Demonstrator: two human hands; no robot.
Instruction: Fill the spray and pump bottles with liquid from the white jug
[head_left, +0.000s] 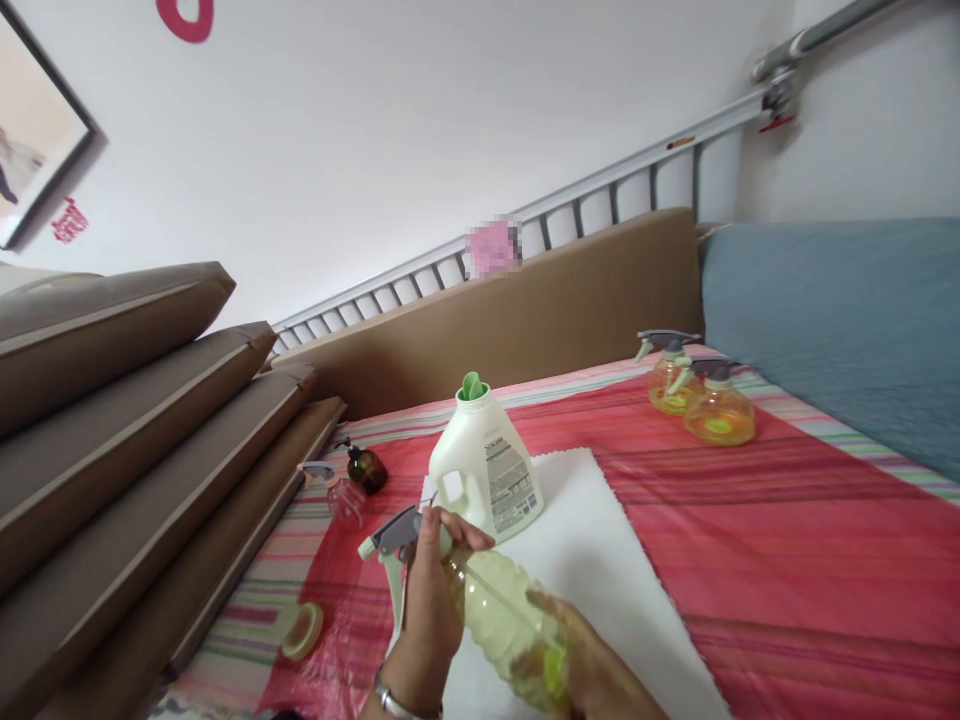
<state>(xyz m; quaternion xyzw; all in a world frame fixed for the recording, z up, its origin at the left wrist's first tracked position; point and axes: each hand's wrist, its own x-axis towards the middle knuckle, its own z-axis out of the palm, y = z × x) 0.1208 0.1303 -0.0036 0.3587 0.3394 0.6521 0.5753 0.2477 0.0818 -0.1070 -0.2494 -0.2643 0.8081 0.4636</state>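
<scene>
My left hand [430, 600] is closed around the neck of a clear spray bottle [502, 620] with pale yellow liquid, just below its grey and green trigger head [394, 540]. My right hand [592, 665] cups the bottle's base from below; it is blurred. The bottle lies tilted over a white cloth [600, 560]. A white detergent jug [487, 470] with an open green spout stands upright on that cloth, just behind the hands.
A red striped sheet [787, 540] covers the surface. Two small round spray bottles [701, 400] with yellow liquid stand at the far right. A dark brown pump bottle [366, 467], a clear sprayer [337, 490] and a round lid [304, 630] lie left. Brown cushions [112, 420] stack on the left.
</scene>
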